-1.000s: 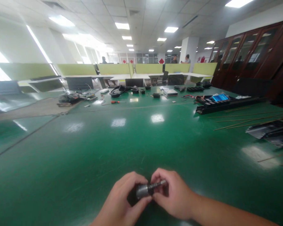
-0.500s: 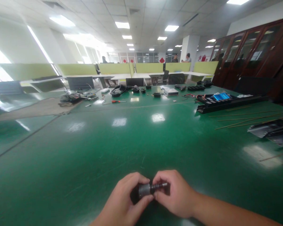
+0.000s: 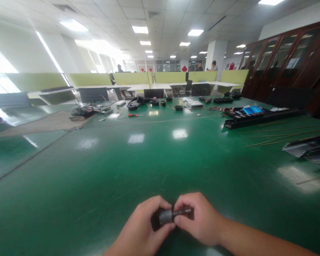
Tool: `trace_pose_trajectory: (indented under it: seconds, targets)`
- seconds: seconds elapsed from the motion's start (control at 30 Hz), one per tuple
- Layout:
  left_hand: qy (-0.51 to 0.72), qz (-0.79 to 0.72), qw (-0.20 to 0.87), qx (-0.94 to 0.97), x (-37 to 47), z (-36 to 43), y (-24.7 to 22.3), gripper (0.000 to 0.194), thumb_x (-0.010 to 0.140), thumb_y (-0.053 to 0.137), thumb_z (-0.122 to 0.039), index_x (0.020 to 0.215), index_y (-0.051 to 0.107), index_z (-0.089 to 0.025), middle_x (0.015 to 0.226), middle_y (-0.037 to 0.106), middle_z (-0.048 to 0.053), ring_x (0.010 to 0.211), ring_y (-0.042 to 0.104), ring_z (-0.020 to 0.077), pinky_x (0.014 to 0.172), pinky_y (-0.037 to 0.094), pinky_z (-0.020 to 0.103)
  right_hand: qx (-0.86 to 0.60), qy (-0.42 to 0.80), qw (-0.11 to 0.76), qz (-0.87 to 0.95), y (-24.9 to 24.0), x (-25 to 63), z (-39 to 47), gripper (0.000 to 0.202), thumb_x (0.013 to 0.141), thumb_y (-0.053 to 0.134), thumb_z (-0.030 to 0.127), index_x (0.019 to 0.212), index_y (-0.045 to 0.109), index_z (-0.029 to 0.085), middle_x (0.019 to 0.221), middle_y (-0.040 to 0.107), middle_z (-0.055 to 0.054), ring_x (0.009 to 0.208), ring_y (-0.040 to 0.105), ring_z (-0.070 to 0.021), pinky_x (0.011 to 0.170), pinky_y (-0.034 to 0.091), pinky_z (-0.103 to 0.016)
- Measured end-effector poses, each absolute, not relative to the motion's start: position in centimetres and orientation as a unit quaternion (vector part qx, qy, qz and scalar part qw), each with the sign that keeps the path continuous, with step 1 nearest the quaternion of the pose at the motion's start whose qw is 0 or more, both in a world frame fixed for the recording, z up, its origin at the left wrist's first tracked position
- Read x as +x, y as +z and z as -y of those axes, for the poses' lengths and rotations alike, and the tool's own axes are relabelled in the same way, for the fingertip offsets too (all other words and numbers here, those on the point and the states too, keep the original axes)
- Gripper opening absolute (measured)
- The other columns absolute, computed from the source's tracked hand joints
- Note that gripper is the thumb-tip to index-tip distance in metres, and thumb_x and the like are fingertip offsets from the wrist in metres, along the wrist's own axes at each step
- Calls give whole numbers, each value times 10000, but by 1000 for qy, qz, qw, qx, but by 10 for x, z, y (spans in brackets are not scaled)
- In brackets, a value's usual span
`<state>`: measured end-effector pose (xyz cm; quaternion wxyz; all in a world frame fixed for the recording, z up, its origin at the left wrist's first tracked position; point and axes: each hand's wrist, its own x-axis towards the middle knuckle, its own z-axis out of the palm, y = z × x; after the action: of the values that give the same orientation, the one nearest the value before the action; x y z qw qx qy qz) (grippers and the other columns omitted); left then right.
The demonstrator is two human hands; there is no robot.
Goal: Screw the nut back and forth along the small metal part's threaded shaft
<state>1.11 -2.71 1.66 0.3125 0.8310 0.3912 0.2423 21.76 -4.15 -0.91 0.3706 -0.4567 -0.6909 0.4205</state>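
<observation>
Low in the head view, close to the near side of the green table, I hold a small grey metal cylinder with a ribbed shaft (image 3: 165, 216). My left hand (image 3: 146, 224) is closed around its wide, dark-ended body, thumb below and fingers above. At the other end, my right hand (image 3: 198, 219) pinches the narrower ribbed part between thumb and fingers. The thin bright tip of the shaft points right, into the hollow of my right hand. Part of the cylinder's dark end is hidden by my left hand.
On the green table (image 3: 149, 160) lie a screwdriver (image 3: 133, 115), a white box (image 3: 194, 104) and several small black parts toward the far side. Black metal channels (image 3: 256, 117) and thin rods (image 3: 272, 137) lie to the right. Cables and boards (image 3: 88, 111) sit at far left.
The cylinder and my left hand have shifted slightly right. My right fingers still pinch the ribbed end, and the dark rings near the cylinder show less. The whole view has shifted a little.
</observation>
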Motion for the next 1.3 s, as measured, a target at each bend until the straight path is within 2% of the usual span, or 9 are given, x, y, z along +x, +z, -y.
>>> trace_pose_trajectory:
  seconds: [0.43, 1.3]
  targets:
    - [265, -368, 280, 846, 12, 27, 17, 103, 850, 636, -223, 949, 609, -211, 865, 670, 21, 779, 634, 169, 713, 467, 271, -451, 437, 370, 685, -5, 220, 39, 64, 747, 664, 214, 729, 698, 162, 634, 597, 23, 605, 516, -123, 569, 361, -220]
    - [271, -375, 246, 852, 6, 25, 18, 133, 839, 652, -244, 961, 605, -219, 858, 672, 11, 767, 638, 171, 704, 475, 277, -444, 470, 379, 663, -5, 222, 37, 68, 739, 647, 215, 715, 673, 158, 610, 560, 28, 589, 471, -118, 555, 341, -224]
